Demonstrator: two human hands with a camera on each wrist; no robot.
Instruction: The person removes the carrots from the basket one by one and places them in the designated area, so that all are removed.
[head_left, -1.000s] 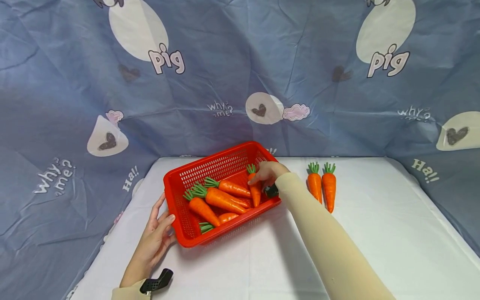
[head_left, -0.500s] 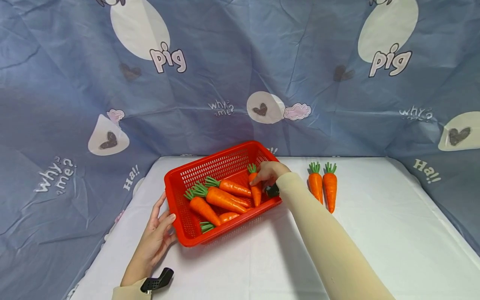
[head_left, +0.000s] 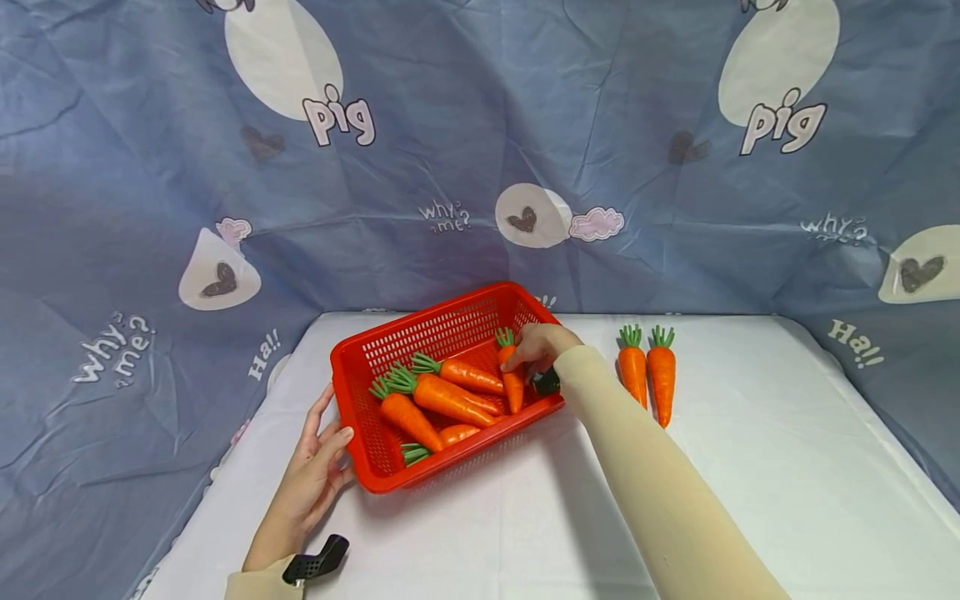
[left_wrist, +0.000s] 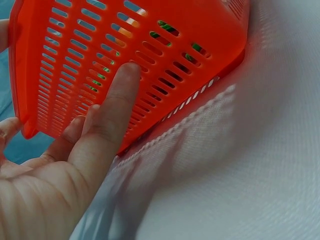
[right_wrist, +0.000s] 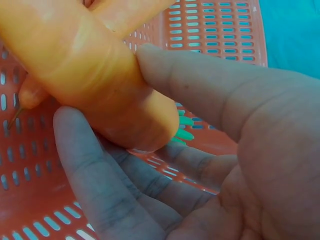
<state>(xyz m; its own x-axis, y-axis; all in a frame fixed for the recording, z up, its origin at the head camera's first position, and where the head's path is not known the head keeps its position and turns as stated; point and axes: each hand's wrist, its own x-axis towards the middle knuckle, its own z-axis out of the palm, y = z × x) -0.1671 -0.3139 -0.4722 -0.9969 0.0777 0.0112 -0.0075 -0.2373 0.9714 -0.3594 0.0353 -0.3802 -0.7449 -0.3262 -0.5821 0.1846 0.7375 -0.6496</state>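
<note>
In the head view a red perforated plastic basket (head_left: 450, 312) stands at an angle on the white table, with several orange carrots inside. My left hand (head_left: 311, 475) is at its left end, fingers spread along the outside wall and thumb tip at the rim. The left wrist view shows those fingers (left_wrist: 117, 100) fairly straight against the slotted side. My right hand (head_left: 542, 343) reaches into the basket's right end and holds a carrot (head_left: 512, 379) with green tops pointing away. Thumb and fingers lie on both sides of this carrot (right_wrist: 100, 75) in the right wrist view.
Two more carrots, a left one (head_left: 632, 367) and a right one (head_left: 662, 383), lie side by side on the white cloth (head_left: 750, 467) right of the basket. A blue printed curtain (head_left: 420, 150) hangs behind the table and along its sides.
The hands, the basket and the carrots keep their places; the whole head view has shifted very slightly.
</note>
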